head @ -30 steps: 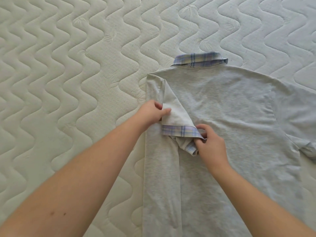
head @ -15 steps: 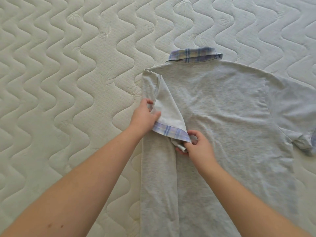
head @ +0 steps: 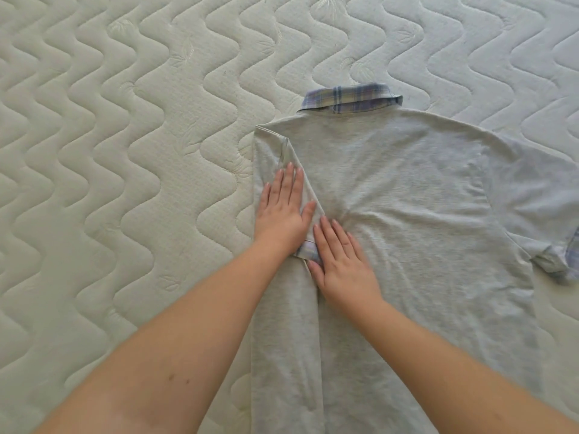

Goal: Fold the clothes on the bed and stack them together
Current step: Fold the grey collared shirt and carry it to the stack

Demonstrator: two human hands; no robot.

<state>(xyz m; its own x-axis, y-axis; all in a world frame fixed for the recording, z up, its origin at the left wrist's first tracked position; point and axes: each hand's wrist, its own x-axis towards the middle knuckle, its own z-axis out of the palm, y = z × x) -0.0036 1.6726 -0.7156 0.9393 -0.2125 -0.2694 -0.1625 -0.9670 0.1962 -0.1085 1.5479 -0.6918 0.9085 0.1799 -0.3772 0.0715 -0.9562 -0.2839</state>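
Grey polo shirt [head: 407, 220], plaid collar [head: 351, 100] at far end, lies flat, back side up, on the bed [head: 125, 151]. Its left edge is folded inward over the body in a long straight strip; the left sleeve [head: 308, 214] lies doubled back on that fold, plaid cuff [head: 308, 250] showing. The right sleeve [head: 545, 233] is spread out, unfolded, its cuff rumpled. Light creases across mid-back.

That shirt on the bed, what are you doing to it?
A person is folding a grey shirt with a plaid collar on the quilted mattress. The left side and its sleeve are already folded in. The left hand and right hand press flat on that fold. The other sleeve lies spread out, not yet folded.
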